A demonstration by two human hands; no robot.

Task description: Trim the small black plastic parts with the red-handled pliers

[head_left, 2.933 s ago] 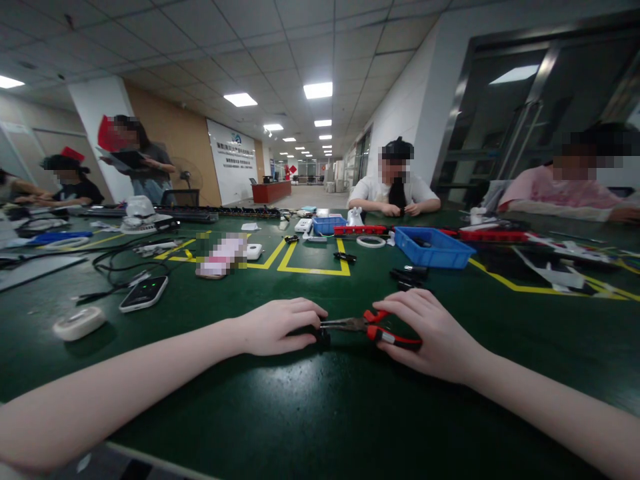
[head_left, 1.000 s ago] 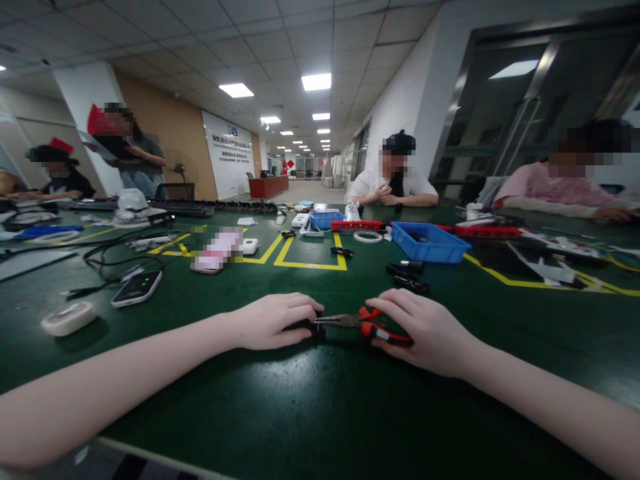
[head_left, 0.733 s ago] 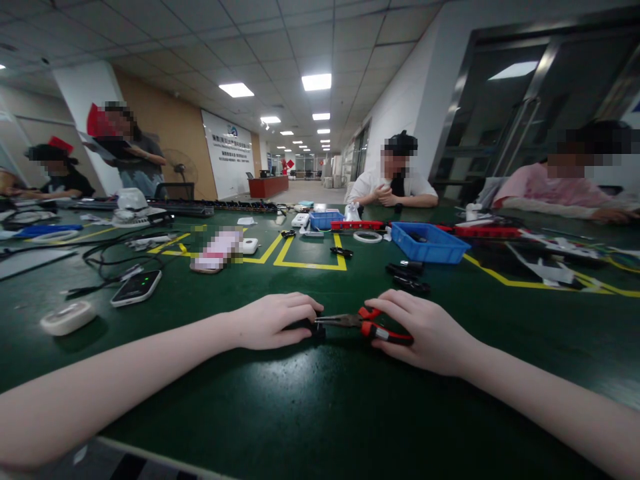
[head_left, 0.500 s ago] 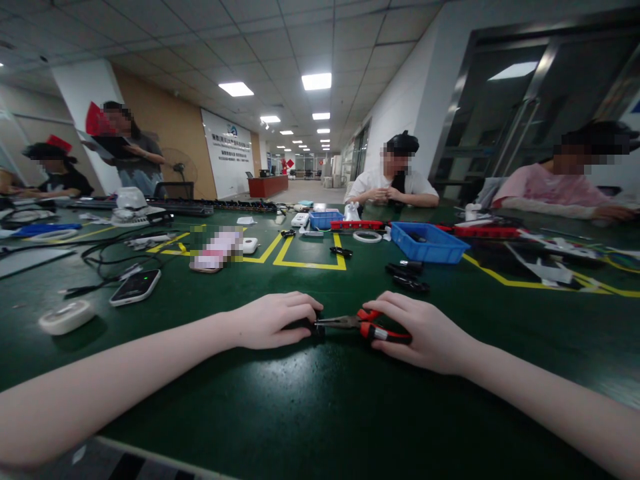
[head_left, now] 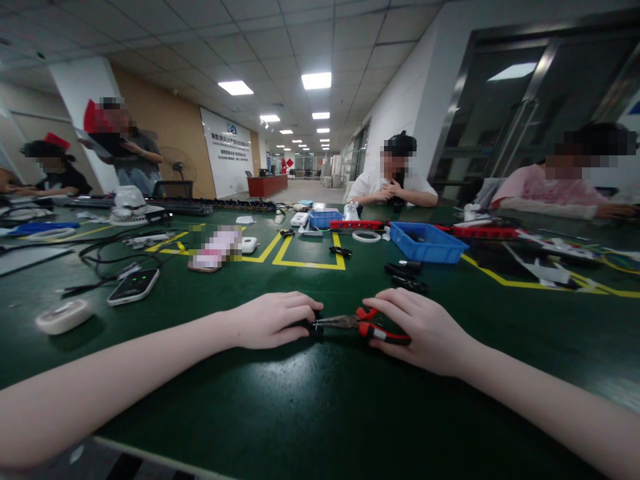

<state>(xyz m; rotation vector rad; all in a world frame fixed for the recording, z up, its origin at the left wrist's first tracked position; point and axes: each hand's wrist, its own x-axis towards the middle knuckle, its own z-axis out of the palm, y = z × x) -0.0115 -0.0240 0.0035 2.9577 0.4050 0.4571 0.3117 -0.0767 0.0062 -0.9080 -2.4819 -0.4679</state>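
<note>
My right hand (head_left: 423, 328) is wrapped round the red-and-black handles of needle-nose pliers (head_left: 384, 333). Their jaws point left and reach the fingertips of my left hand (head_left: 277, 321). Between those fingers and the tabletop I hold a small black part (head_left: 317, 329), mostly hidden, so its kind does not show. The plier tips touch or nearly touch a thin, shiny bit at its right end. Both hands rest low over the dark green table (head_left: 300, 407).
Ahead stand a blue bin (head_left: 427, 248), black parts (head_left: 406, 283) and a roll of white tape (head_left: 367, 236). To the left lie a phone (head_left: 216, 251), a black-faced device (head_left: 134, 287), a white case (head_left: 64, 317) and cables (head_left: 95, 257). Several people sit or stand beyond.
The pliers' handles look slightly wider apart, and my right hand has shifted a touch up and left. My left hand stays in place on the black part.
</note>
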